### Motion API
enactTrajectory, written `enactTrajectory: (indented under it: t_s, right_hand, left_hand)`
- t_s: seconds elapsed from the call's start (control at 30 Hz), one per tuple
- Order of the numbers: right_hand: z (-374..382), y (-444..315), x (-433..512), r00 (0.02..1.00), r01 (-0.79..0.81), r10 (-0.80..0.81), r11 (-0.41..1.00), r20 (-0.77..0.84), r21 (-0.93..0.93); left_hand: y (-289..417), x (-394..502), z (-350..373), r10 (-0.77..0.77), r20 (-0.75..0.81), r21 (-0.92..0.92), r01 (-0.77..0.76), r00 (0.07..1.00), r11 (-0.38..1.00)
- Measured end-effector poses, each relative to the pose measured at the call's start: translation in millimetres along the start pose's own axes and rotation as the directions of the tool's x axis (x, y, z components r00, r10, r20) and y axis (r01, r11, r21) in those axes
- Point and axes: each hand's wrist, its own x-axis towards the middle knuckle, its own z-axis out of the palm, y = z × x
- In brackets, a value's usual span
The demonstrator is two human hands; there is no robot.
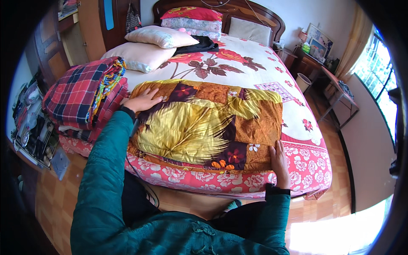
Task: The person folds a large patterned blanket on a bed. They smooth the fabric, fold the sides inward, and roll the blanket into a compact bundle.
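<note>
A folded quilt with a yellow, orange and dark purple leaf-and-flower pattern lies near the foot of the bed. My left hand rests palm down on its upper left corner, fingers spread. At the quilt's right edge, my right hand lies against the side with its fingers extended upward. Neither hand grasps the cloth. Beneath the quilt is a floral bedsheet, white with red roses on top and pink toward the foot. A stack of folded plaid blankets sits left of my left forearm.
Two pale pillows and a black cloth lie farther up the bed. Folded bedding and a grey cushion are by the wooden headboard. A cluttered rack stands left; a bin and small table stand right.
</note>
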Motion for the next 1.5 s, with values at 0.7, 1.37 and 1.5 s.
enactTrajectory:
  t_s: [0.7,1.37,1.5]
  right_hand:
    - [-58.3,-9.7,247.8,0.992,-0.119,0.120,0.993,0.047,-0.023]
    - [-23.9,29.9,275.5,0.963,-0.151,0.162,0.986,0.215,-0.068]
    - [-50.0,-31.7,252.3,0.992,0.031,0.022,0.909,0.123,-0.416]
  left_hand:
    - [-105.4,145.8,-15.2,0.015,-0.275,-0.145,-0.056,0.961,0.988]
    - [-136.5,141.4,1.4,0.069,-0.268,-0.210,-0.128,0.961,0.969]
    - [-62.3,102.4,-33.2,0.170,-0.377,0.088,-0.148,0.911,0.985]
